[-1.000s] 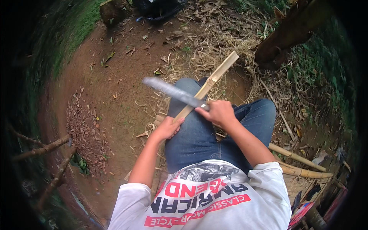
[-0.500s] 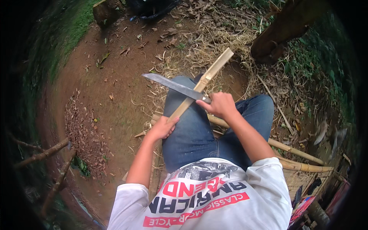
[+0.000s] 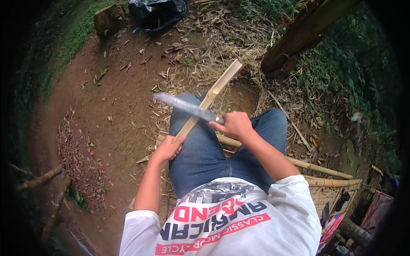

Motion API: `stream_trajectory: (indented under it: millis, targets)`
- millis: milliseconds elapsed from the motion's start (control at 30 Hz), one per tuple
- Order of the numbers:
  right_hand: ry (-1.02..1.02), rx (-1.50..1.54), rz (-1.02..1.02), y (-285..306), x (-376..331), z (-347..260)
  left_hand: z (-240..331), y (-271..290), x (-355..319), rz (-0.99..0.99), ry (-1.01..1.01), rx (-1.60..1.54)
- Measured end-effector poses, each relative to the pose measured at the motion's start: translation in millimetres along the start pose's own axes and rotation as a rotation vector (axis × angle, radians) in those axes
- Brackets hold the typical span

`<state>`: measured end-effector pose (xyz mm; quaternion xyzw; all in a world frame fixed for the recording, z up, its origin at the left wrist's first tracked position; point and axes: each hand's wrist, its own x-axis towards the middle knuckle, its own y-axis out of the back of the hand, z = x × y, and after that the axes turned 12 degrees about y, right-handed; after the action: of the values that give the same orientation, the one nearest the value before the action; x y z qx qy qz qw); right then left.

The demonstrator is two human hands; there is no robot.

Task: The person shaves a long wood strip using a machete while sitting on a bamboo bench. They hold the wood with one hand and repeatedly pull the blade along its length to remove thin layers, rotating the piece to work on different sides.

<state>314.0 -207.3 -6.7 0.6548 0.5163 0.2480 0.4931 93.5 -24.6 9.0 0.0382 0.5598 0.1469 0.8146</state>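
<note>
Head cam: split bamboo strip (image 3: 208, 100) slants across one leg of the jeans (image 3: 195, 149). Left hand (image 3: 169, 148) has its fingers wrapped round the strip's near end. Right hand (image 3: 237, 125), just right of the strip, has fingers closed on a knife (image 3: 181, 105), blurry blade crossing the strip. Tree trunk (image 3: 297, 38) stands right of its far end.

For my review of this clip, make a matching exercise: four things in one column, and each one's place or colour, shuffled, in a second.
Column one
1. Knife
2. Bamboo strip
3. Plastic bag
4. Jeans

Column two
A. Blue
B. Held near its lower end in the left hand
C. Beside the tree stump, near the top edge
D. Gripped by the handle in the right hand

Pairs: 1-D, 2-B, 3-C, 4-A
</note>
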Motion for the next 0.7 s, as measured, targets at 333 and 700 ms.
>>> stream_trajectory:
  millis: [333,700]
  targets:
    - [-0.743,0.066,0.377,43.4,-33.7,144.5,-29.6,5.4,10.0,0.018,-0.108,-0.072]
    - [-0.398,0.805,0.458,-59.8,-42.0,22.8,-32.8,13.5,-7.0,-0.024,-0.052,-0.113]
